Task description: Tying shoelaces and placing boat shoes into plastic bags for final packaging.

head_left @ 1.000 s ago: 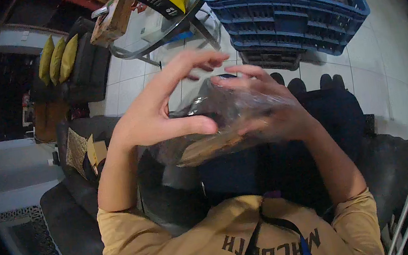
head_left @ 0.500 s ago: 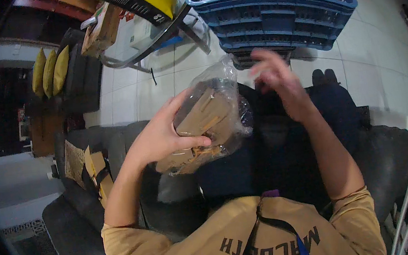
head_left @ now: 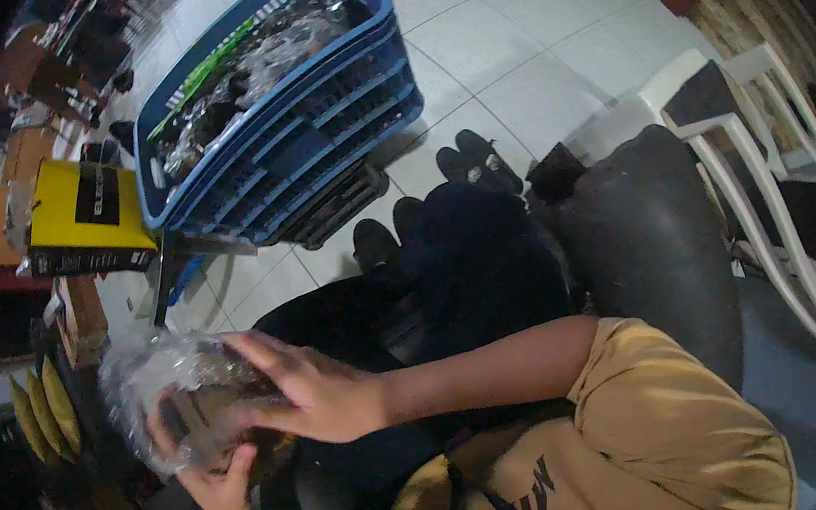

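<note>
Both hands are on a clear plastic bag (head_left: pixel 156 384) down at the lower left, over the person's lap. The right hand (head_left: pixel 318 391) lies flat across the top of the bag, fingers spread and pressing on the crinkled plastic. The left hand (head_left: pixel 215 484) comes up from below, fingers curled around the bag's underside, so the bag is clasped between the two. Something brown shows through the plastic, a box or carton by the look of it, though the wrinkles make it hard to be sure. The person sits on a dark sofa (head_left: pixel 648 238), legs in dark trousers stretched out toward the white tiled floor (head_left: pixel 506 52), with dark shoes (head_left: pixel 472 157) just past the feet. Up ahead stands a stack of blue crates (head_left: pixel 313 125), the top one filled with shiny bagged items. To the left of the crates, a yellow and black box (head_left: pixel 82 217) rests on a table edge. At the right edge stands a white plastic chair (head_left: pixel 771 173), close beside the sofa's arm.
</note>
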The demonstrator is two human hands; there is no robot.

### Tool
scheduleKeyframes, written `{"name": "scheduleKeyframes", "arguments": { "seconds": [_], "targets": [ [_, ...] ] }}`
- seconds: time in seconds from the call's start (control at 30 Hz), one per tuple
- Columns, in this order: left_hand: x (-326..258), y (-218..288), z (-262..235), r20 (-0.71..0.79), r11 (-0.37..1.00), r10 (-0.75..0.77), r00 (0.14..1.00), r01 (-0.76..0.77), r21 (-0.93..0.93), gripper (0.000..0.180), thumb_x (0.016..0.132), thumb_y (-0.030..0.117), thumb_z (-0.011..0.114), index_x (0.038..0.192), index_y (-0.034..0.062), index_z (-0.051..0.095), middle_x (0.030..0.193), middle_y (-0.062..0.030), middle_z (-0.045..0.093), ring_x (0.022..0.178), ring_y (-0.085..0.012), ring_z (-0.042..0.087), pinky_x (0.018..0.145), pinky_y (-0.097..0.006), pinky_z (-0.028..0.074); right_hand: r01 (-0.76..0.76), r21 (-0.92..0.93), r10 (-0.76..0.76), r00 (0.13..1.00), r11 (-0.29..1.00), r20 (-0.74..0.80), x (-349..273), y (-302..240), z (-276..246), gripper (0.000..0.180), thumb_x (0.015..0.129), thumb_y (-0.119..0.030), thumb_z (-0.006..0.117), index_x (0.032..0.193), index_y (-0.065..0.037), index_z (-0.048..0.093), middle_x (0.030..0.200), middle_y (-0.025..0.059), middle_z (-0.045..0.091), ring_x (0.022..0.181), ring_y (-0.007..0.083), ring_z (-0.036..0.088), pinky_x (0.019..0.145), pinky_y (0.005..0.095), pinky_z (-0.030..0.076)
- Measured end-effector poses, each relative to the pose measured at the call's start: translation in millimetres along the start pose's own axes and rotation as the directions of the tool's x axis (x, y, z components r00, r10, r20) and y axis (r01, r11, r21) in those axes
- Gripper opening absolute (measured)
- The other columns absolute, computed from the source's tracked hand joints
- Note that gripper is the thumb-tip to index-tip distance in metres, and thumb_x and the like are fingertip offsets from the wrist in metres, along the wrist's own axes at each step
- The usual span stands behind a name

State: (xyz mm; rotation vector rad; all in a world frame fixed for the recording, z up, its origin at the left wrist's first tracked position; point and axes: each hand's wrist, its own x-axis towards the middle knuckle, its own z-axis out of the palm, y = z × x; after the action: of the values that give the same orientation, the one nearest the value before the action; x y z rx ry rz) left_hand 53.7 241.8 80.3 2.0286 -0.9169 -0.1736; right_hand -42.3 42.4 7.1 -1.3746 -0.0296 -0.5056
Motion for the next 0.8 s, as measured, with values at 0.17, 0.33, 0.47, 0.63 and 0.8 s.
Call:
{"name": "scheduleKeyframes", "arguments": {
  "seconds": [0.17, 0.33, 0.47, 0.63, 0.8],
  "targets": [
    [16.4, -44.4, -39.7, 0.019, 0.921, 0.051, 0.999, -0.055, 0.386, 0.104, 0.076, 0.036, 0.092, 0.155, -0.0014, 0.036, 0.156, -0.0191, 0.044, 0.145, -0.0311, 0.042, 0.120, -0.046, 0.034, 0.409, 0.001, -0.404, 0.903, 0.913, -0.143, 36.4, -53.5, -23.0, 0.075, 0.094, -0.039, 0.077, 0.147, 0.002, 0.043, 0.137, 0.0275, 0.054, 0.129, 0.0437, 0.056, 0.107, 0.0476, 0.045],
    [92.4, 4.1, 43.2, -0.085, 0.999, -0.022, 0.996, 0.018, -0.052, 0.118, 0.074, 0.014, 0.096, 0.164, 0.0038, 0.020, 0.165, -0.0170, 0.029, 0.147, -0.0295, 0.039, 0.120, -0.043, 0.038, 0.449, -0.208, -0.493, 0.819, 0.869, -0.292, 90.4, -47.5, -60.2, 0.031, 0.102, -0.026, 0.066, 0.120, 0.000, 0.065, 0.109, 0.0192, 0.069, 0.101, 0.0378, 0.070, 0.089, 0.0437, 0.054],
    [142.2, -6.4, 125.8, 0.106, 0.978, 0.070, 0.992, -0.047, -0.203, 0.100, 0.091, 0.034, 0.081, 0.164, 0.0030, 0.021, 0.161, -0.0189, 0.036, 0.149, -0.0304, 0.037, 0.123, -0.043, 0.031, 0.269, -0.296, -0.382, 0.807, 0.917, -0.450, 94.7, -14.5, -114.7, 0.026, 0.106, -0.021, 0.059, 0.111, 0.002, 0.072, 0.104, 0.0183, 0.073, 0.092, 0.0343, 0.072, 0.084, 0.0388, 0.054],
    [172.1, -39.8, 181.1, 0.140, 0.780, -0.230, 0.963, 0.268, -0.566, 0.061, 0.105, 0.034, 0.058, 0.153, -0.0011, 0.044, 0.154, -0.0162, 0.050, 0.144, -0.0286, 0.046, 0.121, -0.038, 0.033, -0.089, -0.181, -0.026, 0.834, 0.979, -0.550, 92.1, 35.2, -138.2, 0.031, 0.108, -0.024, 0.059, 0.112, 0.005, 0.070, 0.097, 0.0171, 0.074, 0.089, 0.0214, 0.070, 0.083, 0.0345, 0.053],
    [189.7, -43.7, 222.1, 0.068, 0.829, -0.159, 0.985, 0.170, -0.533, 0.045, 0.105, 0.030, 0.053, 0.138, -0.0002, 0.058, 0.145, -0.0123, 0.056, 0.135, -0.0249, 0.052, 0.116, -0.038, 0.037, -0.092, -0.212, -0.026, 0.869, 0.973, -0.493, 89.2, 40.4, -172.2, 0.037, 0.105, -0.033, 0.062, 0.111, 0.002, 0.073, 0.101, 0.0189, 0.074, 0.099, 0.0324, 0.073, 0.087, 0.0383, 0.053]
  ]
}}
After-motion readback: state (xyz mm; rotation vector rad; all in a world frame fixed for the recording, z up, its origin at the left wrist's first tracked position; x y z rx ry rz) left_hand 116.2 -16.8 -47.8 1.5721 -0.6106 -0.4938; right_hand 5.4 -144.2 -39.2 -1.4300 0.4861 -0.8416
